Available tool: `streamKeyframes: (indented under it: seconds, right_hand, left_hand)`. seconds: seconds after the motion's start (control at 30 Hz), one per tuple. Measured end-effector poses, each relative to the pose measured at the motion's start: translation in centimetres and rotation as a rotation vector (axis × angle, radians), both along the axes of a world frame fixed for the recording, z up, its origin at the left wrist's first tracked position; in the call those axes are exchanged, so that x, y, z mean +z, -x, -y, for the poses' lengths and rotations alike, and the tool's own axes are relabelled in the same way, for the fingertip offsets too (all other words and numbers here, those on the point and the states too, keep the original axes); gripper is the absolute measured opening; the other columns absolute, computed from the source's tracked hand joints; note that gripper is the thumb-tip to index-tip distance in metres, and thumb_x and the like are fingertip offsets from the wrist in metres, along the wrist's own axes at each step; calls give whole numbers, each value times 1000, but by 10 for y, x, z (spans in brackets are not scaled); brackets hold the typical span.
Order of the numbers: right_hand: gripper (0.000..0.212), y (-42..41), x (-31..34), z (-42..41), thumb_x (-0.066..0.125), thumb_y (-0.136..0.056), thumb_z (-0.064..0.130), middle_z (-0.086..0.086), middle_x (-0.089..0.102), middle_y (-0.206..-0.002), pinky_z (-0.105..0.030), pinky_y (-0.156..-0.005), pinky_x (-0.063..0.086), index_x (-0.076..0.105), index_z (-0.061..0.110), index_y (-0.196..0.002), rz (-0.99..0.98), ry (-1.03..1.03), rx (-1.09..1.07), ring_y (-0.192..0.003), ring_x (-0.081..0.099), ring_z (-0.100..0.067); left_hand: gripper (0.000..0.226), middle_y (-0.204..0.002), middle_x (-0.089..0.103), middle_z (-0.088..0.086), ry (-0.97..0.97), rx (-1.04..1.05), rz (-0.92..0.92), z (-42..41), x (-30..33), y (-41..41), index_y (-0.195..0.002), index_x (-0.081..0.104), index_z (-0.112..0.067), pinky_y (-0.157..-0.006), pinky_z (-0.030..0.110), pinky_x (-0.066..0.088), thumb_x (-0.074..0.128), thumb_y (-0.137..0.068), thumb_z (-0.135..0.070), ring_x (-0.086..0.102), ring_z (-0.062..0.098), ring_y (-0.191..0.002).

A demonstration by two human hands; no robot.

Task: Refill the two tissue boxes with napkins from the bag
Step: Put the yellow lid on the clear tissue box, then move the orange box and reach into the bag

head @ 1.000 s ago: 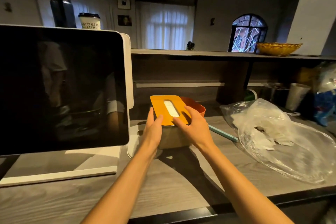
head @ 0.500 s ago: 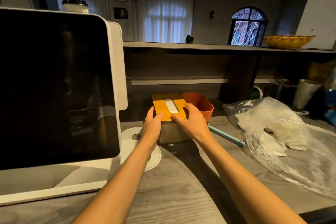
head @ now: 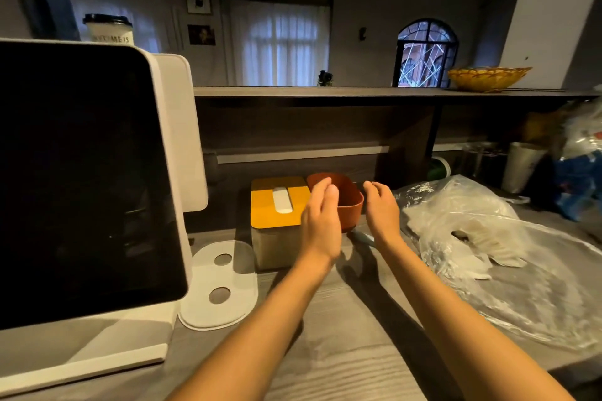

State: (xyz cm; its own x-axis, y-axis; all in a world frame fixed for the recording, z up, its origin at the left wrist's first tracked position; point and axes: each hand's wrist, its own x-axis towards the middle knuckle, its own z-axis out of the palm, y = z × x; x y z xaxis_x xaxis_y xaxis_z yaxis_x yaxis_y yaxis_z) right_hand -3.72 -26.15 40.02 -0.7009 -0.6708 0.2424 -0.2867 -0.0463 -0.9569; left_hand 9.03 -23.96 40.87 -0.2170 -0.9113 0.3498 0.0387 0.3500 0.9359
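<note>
Reaching forward over the grey wood-grain counter (head: 342,352), you held both hands apart in the air with nothing in them. Your left hand (head: 321,225) was turned edge-on, fingers straight and together, in front of the seam between the two boxes. Your right hand (head: 381,210) hung just right of the open box, fingers loosely bent and gripping nothing. Whether either hand brushed that box, the view did not show.

The beige tissue box with the yellow-orange lid (head: 278,205) stood at the back of the counter, closed, with a white napkin (head: 282,201) lying in its oval slot. Right beside it, touching or nearly so, stood the lidless terracotta-red tissue box (head: 350,195), its inside dark and its contents not visible to you.

The clear crumpled plastic bag (head: 508,257) lay to the right of your right forearm, spread flat across the counter, with white napkins (head: 485,239) showing inside it.

On your left stood a large dark screen in a white frame (head: 81,179), and beside its base a white oval stand with two round holes (head: 220,286). A yellow woven bowl (head: 488,76) sat on the shelf (head: 358,92) above.
</note>
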Motion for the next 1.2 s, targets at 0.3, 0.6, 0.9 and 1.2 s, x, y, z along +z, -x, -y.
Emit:
streamKeyframes:
  seconds: [0.3, 0.6, 0.9, 1.2]
  right_hand:
    - [50, 35, -8, 20, 31, -107, 35, -14, 48, -144, -39, -109, 33, 44, 2, -142, 281, -140, 248, -134, 43, -28]
    - [51, 51, -27, 29, 39, -96, 61, -4, 60, -126, -49, -104, 46, 52, 26, -132, 399, -105, 407, -110, 58, -22]
    - [51, 47, 0, -25, 62, -91, 42, -5, 57, -122, -35, -69, 57, 45, 20, -133, 526, 176, 197, -104, 59, -22]
    - [31, 22, 21, -131, 42, -98, 37, -1, 64, -115, -39, -73, 57, 58, 22, -121, 468, 333, 110, -104, 62, -21]
  left_hand:
    - [62, -159, 29, 7, -500, 126, -237, 14, -24, 83, -158, 13, -23, -114, 39, 29, 30, -105, -50, 33, 28, -143]
    - [58, -151, 37, 9, -397, 101, -286, 34, -29, 95, -158, 12, -29, -111, 44, 39, 25, -106, -50, 42, 30, -134]
    - [71, -134, 46, -1, -125, 54, -88, -33, 3, 78, -143, 37, -32, -100, 39, 46, 24, -85, -70, 48, 18, -120]
    - [54, -138, 48, 1, -70, 105, -94, -67, 2, 13, -144, 43, -23, -100, 35, 41, 53, -98, -49, 48, 19, -126]
